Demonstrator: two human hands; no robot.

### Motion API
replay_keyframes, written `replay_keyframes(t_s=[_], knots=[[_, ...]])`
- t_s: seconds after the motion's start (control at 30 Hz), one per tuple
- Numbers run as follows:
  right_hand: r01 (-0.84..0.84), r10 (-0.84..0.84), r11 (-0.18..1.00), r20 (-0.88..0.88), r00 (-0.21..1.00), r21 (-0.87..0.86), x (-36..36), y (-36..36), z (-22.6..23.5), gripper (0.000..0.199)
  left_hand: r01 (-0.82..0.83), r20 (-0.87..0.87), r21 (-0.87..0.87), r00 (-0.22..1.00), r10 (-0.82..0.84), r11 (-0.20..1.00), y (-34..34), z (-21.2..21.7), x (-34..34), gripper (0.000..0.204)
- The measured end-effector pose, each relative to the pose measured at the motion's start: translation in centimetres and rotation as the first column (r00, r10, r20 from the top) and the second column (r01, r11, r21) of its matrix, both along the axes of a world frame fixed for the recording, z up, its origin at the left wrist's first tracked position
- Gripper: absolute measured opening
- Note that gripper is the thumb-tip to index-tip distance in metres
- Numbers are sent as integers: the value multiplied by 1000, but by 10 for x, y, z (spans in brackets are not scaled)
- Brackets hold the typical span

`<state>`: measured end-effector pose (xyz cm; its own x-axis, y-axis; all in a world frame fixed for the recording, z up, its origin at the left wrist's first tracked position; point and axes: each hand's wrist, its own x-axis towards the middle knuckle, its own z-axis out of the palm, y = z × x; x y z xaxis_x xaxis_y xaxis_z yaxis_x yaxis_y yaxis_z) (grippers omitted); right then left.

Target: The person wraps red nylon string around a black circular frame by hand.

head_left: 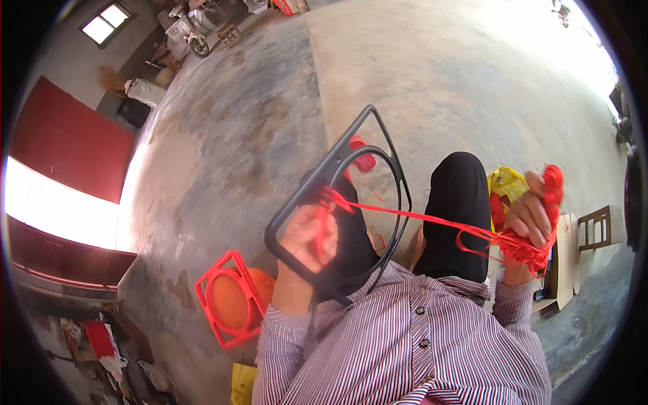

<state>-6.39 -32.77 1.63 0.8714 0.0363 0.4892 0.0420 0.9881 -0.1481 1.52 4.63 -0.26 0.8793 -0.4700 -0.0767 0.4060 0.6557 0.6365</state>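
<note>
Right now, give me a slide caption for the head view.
Red cord runs from the left hand at a black frame to the right hand.

One black frame (343, 141), one red frame (250, 285), two black trouser legs (459, 216), one cardboard box (565, 270)

A two-wheeler (198, 44) stands near a small wooden stool (230, 32).
</note>
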Motion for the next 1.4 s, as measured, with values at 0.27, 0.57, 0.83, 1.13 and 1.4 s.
replay_keyframes(t_s=[0.27, 0.57, 0.83, 1.13, 1.4], knots=[[90, -94, 992, -36, 995, -90, -20, -16, -11, 23, -11, 98, 74, 995, 4, 997, 0, -5, 2, 46], [450, -310, 868, -480, 821, 211, -16, -92, -90, 17, -20, -3, 117, 1000, 20, 993, 2, -10, 3, 49], [65, 31, 885, -196, 980, 462, -29, -120, -114, 24, -155, 31, 161, 988, 152, 975, 30, -26, 6, 48], [117, -227, 964, -517, 825, -238, 19, 53, -47, 28, -17, 16, 217, 1000, 14, 976, -8, -9, 3, 42], [-530, 286, 749, -527, 800, -398, 56, 139, -36, 17, 100, 74, 228, 990, -120, 968, -31, 1, -1, 39]])
